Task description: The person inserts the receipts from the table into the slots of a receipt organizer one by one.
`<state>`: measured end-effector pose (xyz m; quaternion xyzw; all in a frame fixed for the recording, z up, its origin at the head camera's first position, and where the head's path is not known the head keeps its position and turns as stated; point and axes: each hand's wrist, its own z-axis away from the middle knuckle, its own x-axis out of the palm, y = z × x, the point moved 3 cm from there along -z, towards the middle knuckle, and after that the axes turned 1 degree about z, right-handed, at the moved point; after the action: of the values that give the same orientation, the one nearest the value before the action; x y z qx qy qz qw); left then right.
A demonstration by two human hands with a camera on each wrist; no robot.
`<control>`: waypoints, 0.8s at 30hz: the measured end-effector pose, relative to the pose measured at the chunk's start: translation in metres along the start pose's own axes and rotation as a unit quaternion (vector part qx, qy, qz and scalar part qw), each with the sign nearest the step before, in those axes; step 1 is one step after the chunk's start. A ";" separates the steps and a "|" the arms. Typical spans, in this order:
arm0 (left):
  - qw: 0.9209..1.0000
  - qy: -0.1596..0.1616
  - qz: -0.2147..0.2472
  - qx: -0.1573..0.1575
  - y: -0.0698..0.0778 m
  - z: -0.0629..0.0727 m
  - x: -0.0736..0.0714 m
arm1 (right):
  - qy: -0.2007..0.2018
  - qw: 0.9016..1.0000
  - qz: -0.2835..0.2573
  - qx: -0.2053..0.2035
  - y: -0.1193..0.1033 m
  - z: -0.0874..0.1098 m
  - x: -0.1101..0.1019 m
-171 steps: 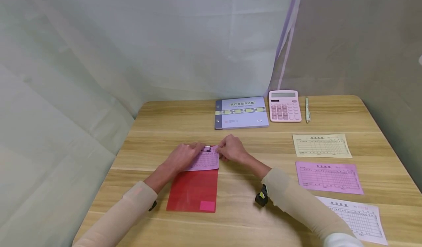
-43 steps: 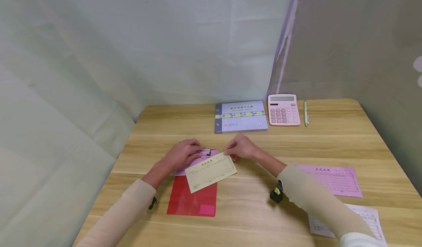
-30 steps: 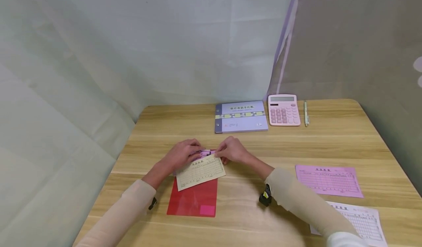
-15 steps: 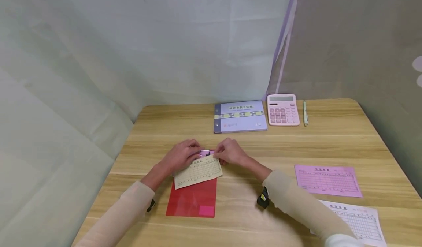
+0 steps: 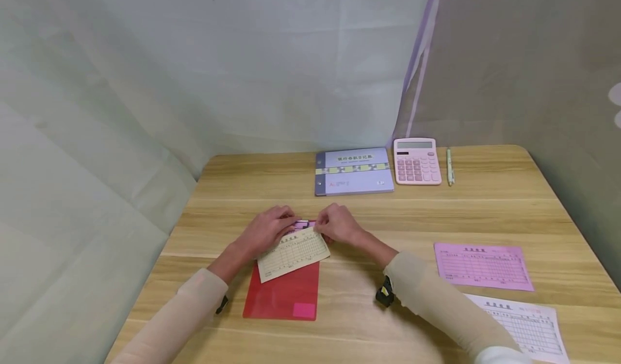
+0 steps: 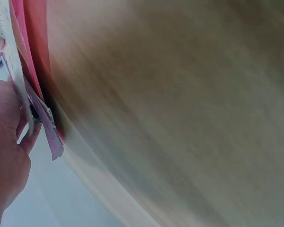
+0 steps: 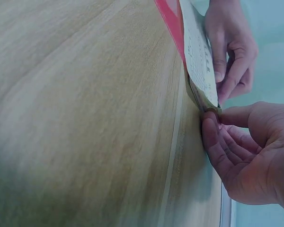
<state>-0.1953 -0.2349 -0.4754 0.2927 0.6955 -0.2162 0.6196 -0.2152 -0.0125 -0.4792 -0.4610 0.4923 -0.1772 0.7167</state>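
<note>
In the head view, a cream printed slip (image 5: 293,253) lies tilted over the upper part of a red clip folder (image 5: 281,296). My right hand (image 5: 338,224) pinches the slip's upper right corner between thumb and fingers, as the right wrist view also shows. My left hand (image 5: 268,228) grips at the folder's metal clip (image 5: 302,224), its fingers bent at the top edge. A purple slip (image 6: 48,130) sits beneath the cream one at the clip, mostly hidden. Part of the cream slip's left side is covered by my left hand.
A pink printed slip (image 5: 482,267) and a white one (image 5: 526,326) lie on the right of the wooden table (image 5: 359,321). At the back stand a blue-grey ledger book (image 5: 354,178), a pink calculator (image 5: 417,162) and a pen (image 5: 450,167).
The cream slip has left its place at the right of the table, carried by my right hand onto the folder. It shifted left; in the last half second it barely moved.
</note>
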 end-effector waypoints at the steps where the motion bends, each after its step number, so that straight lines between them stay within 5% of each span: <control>1: 1.000 0.003 0.000 0.001 0.000 0.000 0.000 | 0.001 1.000 -0.001 0.000 0.000 0.000 0.000; 15: 1.000 0.014 0.018 0.001 0.001 -0.001 -0.002 | 0.017 1.000 -0.008 0.014 -0.001 0.000 0.001; 24: 0.999 0.036 0.017 0.019 0.001 -0.001 -0.001 | 0.068 0.998 0.000 0.014 -0.001 0.003 0.004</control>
<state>-0.1954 -0.2332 -0.4742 0.3239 0.7078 -0.2084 0.5922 -0.2106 -0.0143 -0.4801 -0.4379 0.5369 -0.2151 0.6883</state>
